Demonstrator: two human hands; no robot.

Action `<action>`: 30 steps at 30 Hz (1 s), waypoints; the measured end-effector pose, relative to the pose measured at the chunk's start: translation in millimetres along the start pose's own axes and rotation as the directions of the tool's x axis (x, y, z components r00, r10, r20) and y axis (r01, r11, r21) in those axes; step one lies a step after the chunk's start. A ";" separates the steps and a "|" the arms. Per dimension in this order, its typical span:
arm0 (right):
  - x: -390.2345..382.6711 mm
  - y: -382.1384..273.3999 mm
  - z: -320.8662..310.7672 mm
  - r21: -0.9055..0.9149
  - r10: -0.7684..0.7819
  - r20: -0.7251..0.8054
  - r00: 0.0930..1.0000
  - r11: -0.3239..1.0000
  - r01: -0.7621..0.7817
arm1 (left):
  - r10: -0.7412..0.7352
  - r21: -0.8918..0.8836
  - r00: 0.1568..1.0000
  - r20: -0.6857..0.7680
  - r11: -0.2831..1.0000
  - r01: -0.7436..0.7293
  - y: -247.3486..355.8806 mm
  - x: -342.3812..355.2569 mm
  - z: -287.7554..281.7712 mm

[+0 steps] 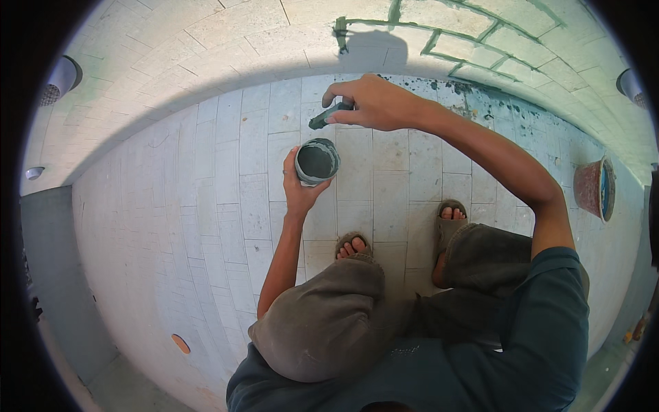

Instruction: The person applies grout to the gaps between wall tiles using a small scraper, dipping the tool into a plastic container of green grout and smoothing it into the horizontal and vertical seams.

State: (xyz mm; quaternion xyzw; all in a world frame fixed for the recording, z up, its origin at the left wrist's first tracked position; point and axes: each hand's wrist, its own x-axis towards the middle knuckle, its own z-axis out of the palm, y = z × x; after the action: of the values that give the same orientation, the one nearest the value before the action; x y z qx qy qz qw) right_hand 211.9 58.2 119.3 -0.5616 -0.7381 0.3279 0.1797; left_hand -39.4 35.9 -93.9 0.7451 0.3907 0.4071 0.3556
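Observation:
My left hand (pixel 297 190) is wrapped round a cup (pixel 334 159) with a pale, smeared rim and dark grey-green paste inside. Up and to the right of the cup, my right hand (pixel 381 103) pinches a small dark paste-smeared piece (pixel 328 115); whether it is a scraper or a sponge I cannot tell. That piece is apart from the cup, a little above its rim in the picture. Ahead of me rises a wall of pale tiles (pixel 456 51), with dark green-grey paste (pixel 439 34) along the joints on its right part.
A reddish bucket (pixel 592 189) stands at the right on the pale tiled floor (pixel 233 206). Dark paste spatters (pixel 473 110) lie along the wall's foot. White round fixtures (pixel 63 75) sit on the wall. A small orange-brown object (pixel 180 343) is at the lower left. My sandalled feet (pixel 353 247) are below the cup.

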 end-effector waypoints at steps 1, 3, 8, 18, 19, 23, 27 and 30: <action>-7.5 -8.9 -9.1 -0.096 -0.072 0.032 0.997 0.993 0.075 | 0.060 0.032 0.998 0.006 0.998 -0.060 8.2 7.6 -5.5; -18.1 -22.9 -18.5 -0.227 -0.159 0.099 0.982 0.958 0.177 | 0.139 0.034 0.990 -0.008 0.990 -0.139 22.5 18.3 -16.9; -36.0 -40.0 -10.8 -0.438 -0.275 0.252 0.928 0.822 0.363 | 0.270 -0.025 0.962 -0.025 0.962 -0.271 53.8 31.9 -28.5; -33.6 -20.8 31.8 -0.443 -0.376 0.430 0.821 0.704 0.555 | 0.312 0.137 0.946 0.088 0.937 -0.322 92.1 32.2 -35.4; -38.5 -22.1 31.1 -0.427 -0.370 0.473 0.799 0.698 0.576 | 0.247 0.120 0.960 0.130 0.957 -0.262 96.4 31.5 -34.7; -46.4 -8.8 15.2 -0.472 -0.519 0.353 0.778 0.620 0.627 | -0.044 0.088 0.948 0.314 0.996 0.017 119.9 40.3 -25.2; -47.1 16.1 7.4 -0.528 -0.583 0.298 0.756 0.559 0.639 | -0.061 0.060 0.900 0.431 0.997 0.039 128.2 54.9 -18.9; -58.0 33.5 4.9 -0.533 -0.448 0.372 0.813 0.614 0.582 | -0.066 0.112 0.873 0.484 0.994 0.013 134.2 64.1 -6.1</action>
State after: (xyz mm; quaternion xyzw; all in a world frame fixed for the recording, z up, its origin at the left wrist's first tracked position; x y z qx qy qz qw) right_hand 250.3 7.1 98.8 -0.3147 -0.9477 0.0533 -0.0059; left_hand 17.8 33.8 43.6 0.8330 0.3249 0.1781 0.4110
